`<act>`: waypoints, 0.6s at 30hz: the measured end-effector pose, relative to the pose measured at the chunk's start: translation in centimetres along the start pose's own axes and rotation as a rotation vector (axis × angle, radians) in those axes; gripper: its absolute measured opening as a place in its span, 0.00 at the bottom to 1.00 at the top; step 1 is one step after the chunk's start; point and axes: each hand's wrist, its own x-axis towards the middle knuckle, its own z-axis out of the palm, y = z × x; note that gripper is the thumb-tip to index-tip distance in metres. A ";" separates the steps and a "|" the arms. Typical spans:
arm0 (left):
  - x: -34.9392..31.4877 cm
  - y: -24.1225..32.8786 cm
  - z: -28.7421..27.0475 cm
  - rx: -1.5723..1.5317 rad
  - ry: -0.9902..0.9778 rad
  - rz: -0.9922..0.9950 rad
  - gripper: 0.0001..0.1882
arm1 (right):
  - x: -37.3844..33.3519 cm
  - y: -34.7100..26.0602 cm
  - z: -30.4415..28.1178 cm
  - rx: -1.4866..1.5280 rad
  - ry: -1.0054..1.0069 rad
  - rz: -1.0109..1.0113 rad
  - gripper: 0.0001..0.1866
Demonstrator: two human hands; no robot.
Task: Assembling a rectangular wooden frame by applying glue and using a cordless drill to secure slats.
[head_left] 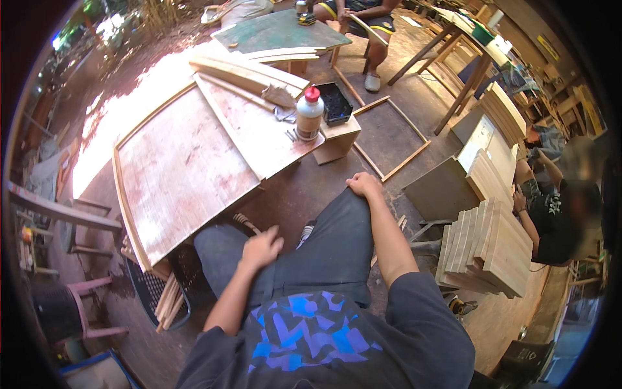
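Sticks [170,303] in a loose bundle lie at the far left near the panel's low corner; thin and light, they would probably roll apart unless gripped together round the middle. Next comes the wide pale panel [188,172], lying before the person, left of and beyond the knees, with slim wooden strips along its left and far edges. It looks stiff yet thin, awkward more for its breadth than its weight, and likely best held by two opposite edges, clear of the strips in case they are loose. The left hand [261,248] is above the left thigh, near the panel's close edge; it is blurred, so how far the fingers are curled cannot be told, and no held thing shows. On the panel's right corner, the white bottle [310,115] with a red cap stands upright; it would likely give when squeezed, so a grip round its body seems right. Just beyond it is a black tray [335,104], probably light and easiest by its rim. Right of these, the right hand [365,185] rests over the right knee, fingers bent down; whether they press together cannot be told. Beyond it a slender wooden frame [405,121] lies on the floor, likely to rack if lifted by one corner.
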 end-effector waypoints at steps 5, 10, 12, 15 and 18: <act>3.1 -2.9 6.4 -0.042 0.005 0.124 0.21 | 0.3 -0.9 0.5 0.040 -0.016 0.015 0.22; 5.8 -3.0 8.3 -0.016 -0.303 -0.016 0.26 | 1.0 -1.0 1.6 0.068 -0.012 0.048 0.23; 6.3 -3.4 9.3 -0.031 -0.386 -0.053 0.32 | 1.4 -1.3 2.2 -0.009 -0.024 0.003 0.24; 6.3 -3.2 10.2 0.140 -0.702 0.018 0.39 | 1.5 -1.5 2.9 -0.111 -0.030 -0.084 0.25; 5.2 -2.4 9.5 0.124 -0.813 0.110 0.39 | 1.2 -2.4 3.2 -0.244 -0.049 -0.153 0.25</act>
